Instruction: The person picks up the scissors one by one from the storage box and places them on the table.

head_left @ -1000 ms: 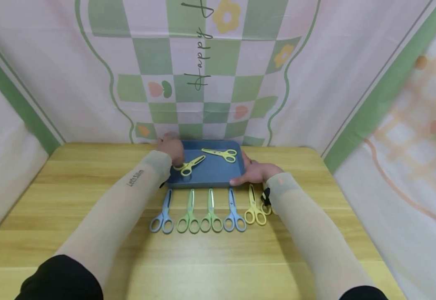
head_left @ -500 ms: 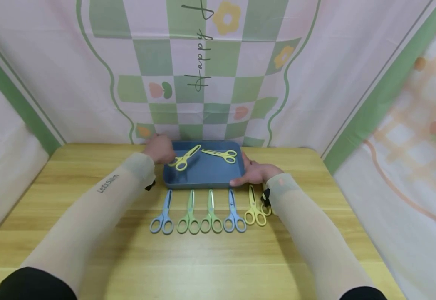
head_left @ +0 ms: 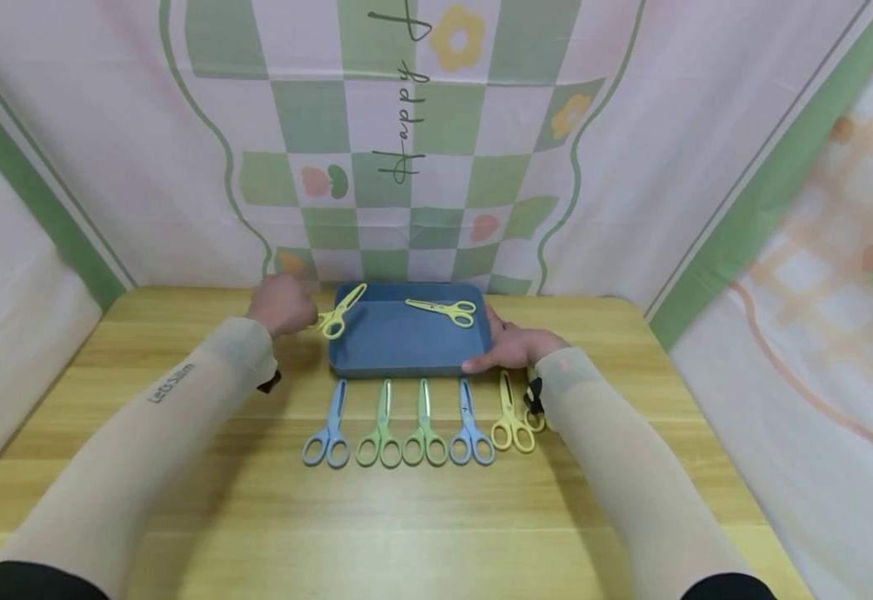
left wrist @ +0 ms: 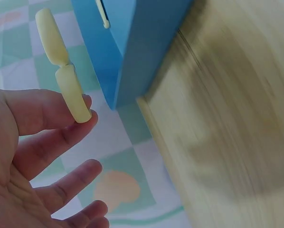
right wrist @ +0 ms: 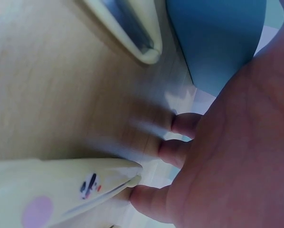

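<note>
A pair of yellow scissors (head_left: 340,312), raised over the left end of the blue-grey tray (head_left: 406,348), is pinched in my left hand (head_left: 282,306). The left wrist view shows the handle (left wrist: 71,90) edge-on at the thumb and fingertips, other fingers loose. My right hand (head_left: 515,343) rests against the tray's right side, thumb at the front corner and fingers reaching along the side. Inside the tray lies a second pair of yellow scissors (head_left: 447,310), toward the back right.
In front of the tray runs a row of scissors, points away: blue (head_left: 335,410), two green (head_left: 383,417), blue (head_left: 468,417) and yellow (head_left: 507,408). Another yellow pair (head_left: 535,418) is partly hidden under my right wrist. A patterned cloth (head_left: 376,125) hangs behind the table.
My left hand has moved left with the yellow scissors, from over the tray to beyond its left edge. My right hand has stayed at the tray's right side.
</note>
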Motion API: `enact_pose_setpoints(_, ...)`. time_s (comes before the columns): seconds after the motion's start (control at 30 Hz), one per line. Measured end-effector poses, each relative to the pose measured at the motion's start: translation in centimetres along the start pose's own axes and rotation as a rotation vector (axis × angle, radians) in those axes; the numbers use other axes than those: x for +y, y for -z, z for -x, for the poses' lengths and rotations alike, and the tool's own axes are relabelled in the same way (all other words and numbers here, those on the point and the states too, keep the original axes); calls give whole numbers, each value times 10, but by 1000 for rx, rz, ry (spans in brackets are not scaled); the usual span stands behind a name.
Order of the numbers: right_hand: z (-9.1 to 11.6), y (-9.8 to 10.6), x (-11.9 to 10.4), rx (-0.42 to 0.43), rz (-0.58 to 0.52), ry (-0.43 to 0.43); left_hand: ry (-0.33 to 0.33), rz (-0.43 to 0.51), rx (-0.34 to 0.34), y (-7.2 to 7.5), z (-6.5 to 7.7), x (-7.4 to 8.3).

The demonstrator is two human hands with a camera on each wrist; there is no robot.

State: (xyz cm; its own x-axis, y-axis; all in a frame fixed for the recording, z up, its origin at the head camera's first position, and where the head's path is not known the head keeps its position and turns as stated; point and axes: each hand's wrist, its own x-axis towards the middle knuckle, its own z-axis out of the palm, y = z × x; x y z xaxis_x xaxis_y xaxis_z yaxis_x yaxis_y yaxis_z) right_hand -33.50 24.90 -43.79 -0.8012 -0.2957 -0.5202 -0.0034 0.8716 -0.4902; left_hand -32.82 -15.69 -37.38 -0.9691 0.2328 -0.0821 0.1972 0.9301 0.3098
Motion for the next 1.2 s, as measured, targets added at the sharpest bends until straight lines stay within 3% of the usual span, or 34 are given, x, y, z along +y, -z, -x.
enact_pose_setpoints(0.3,-3,-1,3,18,-13,41,83,125,-43,0,20,-44)
enact_pose_setpoints(0.47,-1,-1,1,9,-12,21,156,174,-55,-3,30,-58)
enact_pose_setpoints(0.6,3,-1,-2,7,-12,11,190,160,-76,-5,37,-62)
enact_pose_setpoints(0.77,6,-1,-5,9,-16,15,183,120,-128,-11,46,-64)
enact_pose_setpoints(1.0,6,-2,-5,7,2,13,126,-5,-162,-23,65,-54)
enact_pose_setpoints(1.2,1,-2,0,15,-14,15,96,-37,-162,-34,74,-46)
